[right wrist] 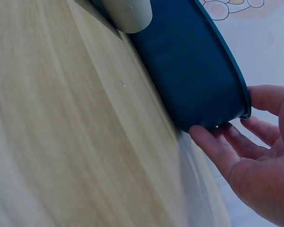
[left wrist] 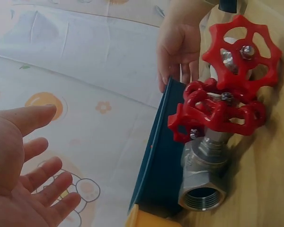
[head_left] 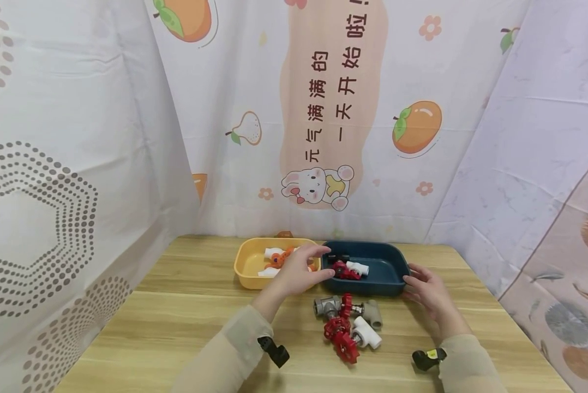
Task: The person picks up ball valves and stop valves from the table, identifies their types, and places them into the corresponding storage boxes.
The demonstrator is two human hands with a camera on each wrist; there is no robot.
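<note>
A dark blue bin [head_left: 383,271] holds a red-handled valve [head_left: 344,271], a white pipe fitting [head_left: 359,268] and a black piece. At its right end my right hand [head_left: 430,293] grips the rim and outer wall; the right wrist view shows the thumb at the rim [right wrist: 246,101] and fingertips against the wall. My left hand [head_left: 298,271] hovers above where the two bins meet, holding nothing, its fingers spread apart in the left wrist view. In front lie several valves with red handwheels [head_left: 345,346], one with a metal threaded body [left wrist: 202,182].
Left of the blue bin stands a yellow bin [head_left: 247,267] with white and orange-handled valves, partly covered by my left hand. Among the loose valves are a white tee [head_left: 367,333] and a grey tee [head_left: 373,314]. A printed curtain [head_left: 255,180] hangs behind the wooden table [head_left: 176,322].
</note>
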